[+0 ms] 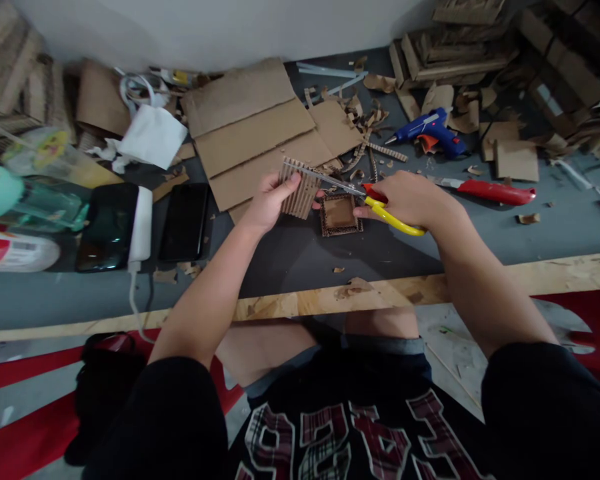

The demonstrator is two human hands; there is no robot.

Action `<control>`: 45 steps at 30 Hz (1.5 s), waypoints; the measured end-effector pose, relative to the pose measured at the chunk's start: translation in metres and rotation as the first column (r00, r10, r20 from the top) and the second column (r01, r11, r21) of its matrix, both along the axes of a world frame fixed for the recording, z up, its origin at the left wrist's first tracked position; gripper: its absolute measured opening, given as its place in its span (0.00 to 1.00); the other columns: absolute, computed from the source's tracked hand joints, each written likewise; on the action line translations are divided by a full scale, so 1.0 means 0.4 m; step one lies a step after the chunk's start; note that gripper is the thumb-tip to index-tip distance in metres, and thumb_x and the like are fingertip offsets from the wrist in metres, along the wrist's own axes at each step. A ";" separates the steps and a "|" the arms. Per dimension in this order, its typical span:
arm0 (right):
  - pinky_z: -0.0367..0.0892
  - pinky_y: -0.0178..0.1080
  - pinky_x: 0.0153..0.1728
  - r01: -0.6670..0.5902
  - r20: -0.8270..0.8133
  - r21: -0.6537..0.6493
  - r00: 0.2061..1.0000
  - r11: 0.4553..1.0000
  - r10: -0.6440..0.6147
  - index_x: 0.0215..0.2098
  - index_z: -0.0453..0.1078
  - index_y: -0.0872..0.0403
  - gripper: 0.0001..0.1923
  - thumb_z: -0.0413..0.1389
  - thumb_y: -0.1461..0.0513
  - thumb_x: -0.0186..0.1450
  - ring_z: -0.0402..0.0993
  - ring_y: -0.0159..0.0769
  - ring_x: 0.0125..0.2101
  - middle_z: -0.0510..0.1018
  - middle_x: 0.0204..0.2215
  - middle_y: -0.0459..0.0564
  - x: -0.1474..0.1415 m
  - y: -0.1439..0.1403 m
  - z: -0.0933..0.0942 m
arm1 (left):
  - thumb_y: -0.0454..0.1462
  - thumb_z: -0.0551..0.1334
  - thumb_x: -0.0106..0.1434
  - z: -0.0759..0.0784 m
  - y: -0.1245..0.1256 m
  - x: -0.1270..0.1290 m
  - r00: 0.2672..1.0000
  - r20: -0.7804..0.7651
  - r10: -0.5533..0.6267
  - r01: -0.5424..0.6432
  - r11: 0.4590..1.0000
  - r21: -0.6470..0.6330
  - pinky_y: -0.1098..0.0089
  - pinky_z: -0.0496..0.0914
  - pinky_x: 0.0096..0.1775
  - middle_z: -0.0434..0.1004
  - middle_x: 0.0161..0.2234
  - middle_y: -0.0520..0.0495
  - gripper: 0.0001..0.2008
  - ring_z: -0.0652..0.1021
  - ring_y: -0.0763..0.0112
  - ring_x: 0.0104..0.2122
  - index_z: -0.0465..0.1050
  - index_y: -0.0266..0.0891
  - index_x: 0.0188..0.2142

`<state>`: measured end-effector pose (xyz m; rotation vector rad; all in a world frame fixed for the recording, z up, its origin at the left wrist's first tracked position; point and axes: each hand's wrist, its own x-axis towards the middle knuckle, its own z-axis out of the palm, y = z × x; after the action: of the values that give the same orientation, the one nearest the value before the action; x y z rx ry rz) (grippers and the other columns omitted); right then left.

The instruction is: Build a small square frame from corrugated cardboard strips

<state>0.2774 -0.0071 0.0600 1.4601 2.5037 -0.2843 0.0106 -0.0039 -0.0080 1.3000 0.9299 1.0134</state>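
Observation:
My left hand holds a small piece of corrugated cardboard upright above the grey table. My right hand grips scissors with red and yellow handles. Their blades lie across the top edge of the corrugated piece. Just below the blades, a small square cardboard frame rests flat on the table between my hands.
A large folded cardboard sheet lies behind my hands. A blue glue gun and a red utility knife sit to the right among cardboard scraps. Two dark phones and a white cloth are on the left. A wooden table edge runs in front.

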 end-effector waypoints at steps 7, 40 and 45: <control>0.57 0.41 0.30 0.037 0.027 0.013 0.999 0.999 -0.038 0.42 0.72 0.54 0.41 0.39 0.30 0.62 0.75 0.49 0.33 0.78 0.34 0.60 -0.014 -0.014 -0.002 | 0.62 0.63 0.58 -0.015 -0.014 0.016 0.997 -0.055 -0.047 0.045 0.999 -0.030 0.53 0.80 0.44 0.84 0.39 0.39 0.30 0.81 0.48 0.51 0.76 0.38 0.42; 0.55 0.41 0.28 0.039 -0.015 -0.014 0.999 0.999 -0.039 0.32 0.73 0.54 0.41 0.36 0.31 0.64 0.71 0.44 0.29 0.77 0.29 0.61 -0.011 -0.011 -0.011 | 0.62 0.63 0.57 -0.021 -0.023 0.039 0.999 -0.024 -0.022 0.020 0.997 -0.078 0.49 0.79 0.48 0.83 0.37 0.38 0.29 0.81 0.46 0.52 0.69 0.39 0.40; 0.56 0.42 0.29 0.028 -0.025 -0.020 0.999 0.999 -0.028 0.30 0.73 0.54 0.40 0.36 0.33 0.66 0.73 0.46 0.30 0.77 0.28 0.61 -0.010 -0.010 -0.012 | 0.62 0.62 0.58 -0.015 -0.019 0.042 0.999 -0.030 -0.015 0.013 0.998 -0.055 0.51 0.80 0.49 0.83 0.37 0.38 0.29 0.81 0.48 0.51 0.69 0.39 0.41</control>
<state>0.2733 -0.0110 0.0553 1.4943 2.4942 -0.3329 0.0273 -0.0116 -0.0142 1.2777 0.9643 0.9533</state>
